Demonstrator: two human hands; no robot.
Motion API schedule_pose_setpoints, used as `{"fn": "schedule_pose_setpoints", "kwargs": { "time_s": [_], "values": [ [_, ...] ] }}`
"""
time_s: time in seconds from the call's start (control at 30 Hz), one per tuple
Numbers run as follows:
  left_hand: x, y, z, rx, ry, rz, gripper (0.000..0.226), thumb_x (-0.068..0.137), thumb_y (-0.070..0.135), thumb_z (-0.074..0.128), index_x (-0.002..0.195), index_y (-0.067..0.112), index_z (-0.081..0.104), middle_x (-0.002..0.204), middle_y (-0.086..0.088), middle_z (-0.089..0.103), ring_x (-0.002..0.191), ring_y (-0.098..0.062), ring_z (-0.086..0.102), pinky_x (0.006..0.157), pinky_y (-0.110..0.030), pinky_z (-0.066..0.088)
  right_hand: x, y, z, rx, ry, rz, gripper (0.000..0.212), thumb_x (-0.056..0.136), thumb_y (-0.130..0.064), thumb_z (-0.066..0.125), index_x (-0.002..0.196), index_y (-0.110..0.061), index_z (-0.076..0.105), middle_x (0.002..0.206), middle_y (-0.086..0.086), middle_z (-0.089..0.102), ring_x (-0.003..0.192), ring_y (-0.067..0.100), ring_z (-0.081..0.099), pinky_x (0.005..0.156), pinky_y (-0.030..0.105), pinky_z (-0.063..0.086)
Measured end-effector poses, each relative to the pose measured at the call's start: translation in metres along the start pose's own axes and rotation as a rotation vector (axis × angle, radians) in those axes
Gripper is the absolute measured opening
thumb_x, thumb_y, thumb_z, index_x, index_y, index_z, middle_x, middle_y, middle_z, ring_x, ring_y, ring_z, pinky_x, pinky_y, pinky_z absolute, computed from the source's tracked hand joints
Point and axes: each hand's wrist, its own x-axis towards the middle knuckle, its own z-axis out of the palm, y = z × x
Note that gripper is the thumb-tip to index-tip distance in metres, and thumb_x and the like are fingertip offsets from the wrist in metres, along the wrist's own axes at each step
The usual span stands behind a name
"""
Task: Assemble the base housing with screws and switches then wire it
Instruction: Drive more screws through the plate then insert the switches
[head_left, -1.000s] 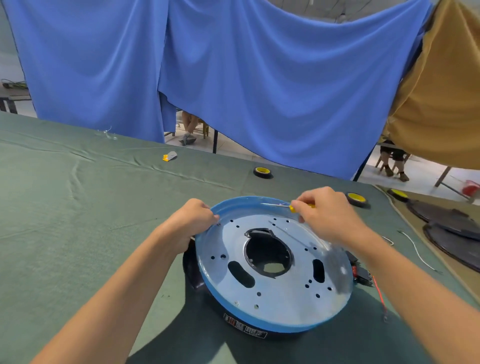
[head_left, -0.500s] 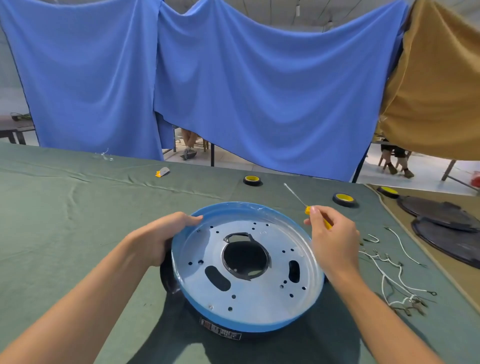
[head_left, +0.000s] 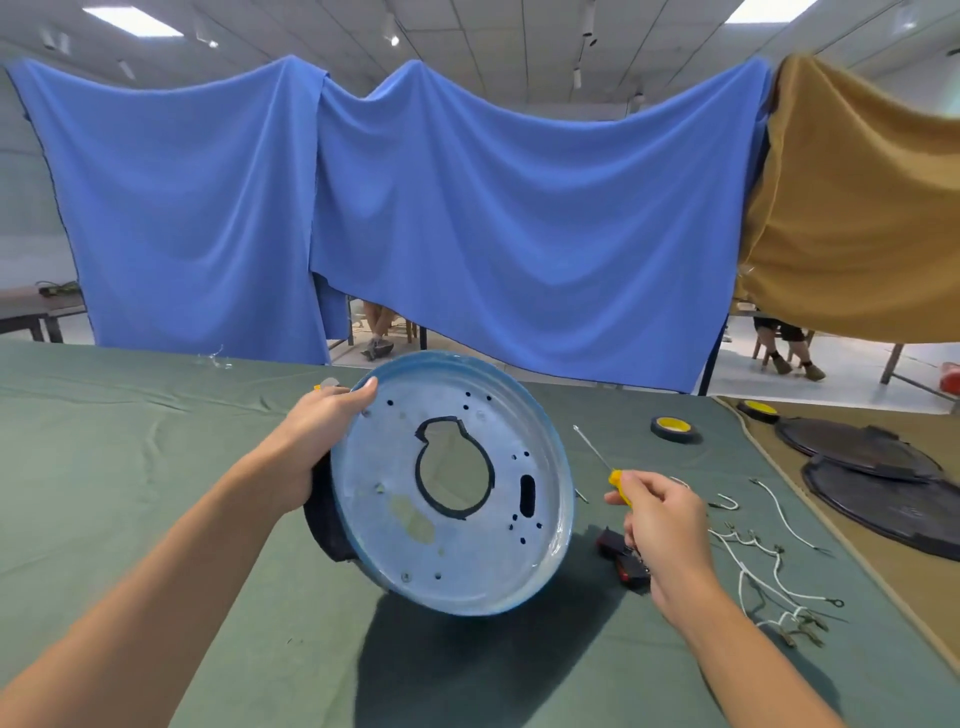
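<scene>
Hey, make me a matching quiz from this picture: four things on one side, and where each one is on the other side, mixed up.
Things
1. base housing
2. screwdriver
3. tape roll
4. dark round lids

Places
A. lying on the tan cloth
B. pinched in the right hand
C. lying on the green cloth, untouched
D. held tilted by the left hand

Pairs: 1-D, 2-B, 3-C, 4-A
</scene>
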Motion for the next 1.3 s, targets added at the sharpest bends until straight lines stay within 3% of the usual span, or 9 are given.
{"fn": "schedule_pose_setpoints", "kwargs": {
  "time_s": [0.1,0.23,0.33,0.47,0.63,0.83,1.0,1.17,1.3],
  "values": [
    [-0.011,0.01,0.002,0.03,0.055,0.198,0.05,0.088,0.049,0.065,0.123,0.015,0.056,0.122,-0.014,0.064,0.108,-0.034,0.064,0.098,-0.056,0.049,-0.005,0.001,0.001,0.018,-0.041,0.055,0.014,0.094,-0.016,0.057,0.084,-0.016,0.067,0.079,0.002,0.068,0.048,0.014,0.042,0.05,0.032,0.034],
    [-0.023,0.024,0.005,0.168,0.2,0.356,0.059,0.076,0.062,0.062,0.119,0.024,0.05,0.108,-0.004,0.063,0.1,-0.025,0.062,0.086,-0.042,0.051,-0.013,0.002,0.005,0.025,-0.049,0.053,0.014,0.095,-0.012,0.055,0.087,-0.016,0.066,0.08,0.003,0.068,0.054,0.016,0.046,0.049,0.029,0.036],
    [-0.027,0.032,0.009,0.266,0.314,0.525,0.035,0.092,0.046,0.061,0.114,0.023,0.045,0.095,0.001,0.058,0.087,-0.019,0.055,0.068,-0.03,0.039,-0.018,0.004,0.006,0.009,-0.06,0.056,0.013,0.096,-0.011,0.054,0.088,-0.017,0.064,0.081,0.003,0.068,0.06,0.019,0.049,0.048,0.027,0.034],
    [-0.035,0.031,0.024,0.496,0.447,0.761,0.028,0.091,0.028,0.063,0.111,0.024,0.044,0.106,-0.003,0.053,0.089,-0.028,0.054,0.075,-0.04,0.043,-0.026,0.006,0.006,0.031,-0.061,0.061,0.012,0.095,-0.007,0.055,0.091,-0.014,0.064,0.076,0.003,0.065,0.054,0.015,0.047,0.047,0.025,0.038],
    [-0.036,0.019,0.038,0.818,0.495,0.914,0.049,0.077,0.011,0.068,0.12,0.014,0.045,0.113,-0.01,0.052,0.079,-0.038,0.057,0.063,-0.038,0.036,-0.035,0.013,0.003,-0.13,-0.068,0.015,0.01,0.093,-0.013,0.059,0.097,-0.016,0.068,0.082,0.0,0.068,0.068,0.018,0.056,0.07,0.038,0.049],
    [-0.031,-0.002,0.046,1.047,0.426,1.073,0.058,0.052,-0.002,0.079,0.106,-0.002,0.057,0.106,-0.025,0.057,0.065,-0.042,0.06,0.047,-0.039,0.045,-0.044,0.024,0.002,-0.502,-0.121,-0.242,0.021,0.095,-0.02,0.059,0.111,-0.01,0.066,0.106,0.005,0.069,0.102,0.022,0.061,0.083,0.024,0.041],
    [-0.015,-0.028,0.052,1.134,0.448,1.238,0.062,0.05,-0.008,0.072,0.107,-0.001,0.05,0.105,-0.032,0.059,0.071,-0.044,0.059,0.057,-0.045,0.051,-0.046,0.041,0.004,-0.829,-0.225,-0.508,0.019,0.098,-0.019,0.047,0.113,-0.012,0.057,0.106,0.005,0.057,0.105,0.026,0.052,0.087,0.029,0.034],
    [-0.003,-0.058,0.051,1.229,0.368,1.433,0.04,0.076,0.001,0.038,0.115,0.0,0.047,0.107,-0.032,0.06,0.084,-0.047,0.063,0.072,-0.049,0.055,-0.047,0.044,0.002,-1.126,-0.298,-0.562,0.027,0.094,-0.018,0.041,0.12,-0.017,0.049,0.116,0.0,0.053,0.112,0.022,0.046,0.096,0.028,0.034],
    [0.011,-0.084,0.034,1.274,0.259,1.627,0.043,0.08,0.011,0.044,0.122,0.0,0.048,0.117,-0.022,0.048,0.097,-0.041,0.056,0.084,-0.049,0.051,-0.048,0.033,0.0,-1.175,-0.317,-0.519,0.009,0.088,-0.018,0.04,0.094,-0.022,0.036,0.11,0.001,0.054,0.107,0.023,0.049,0.087,0.029,0.038]
  ]
}}
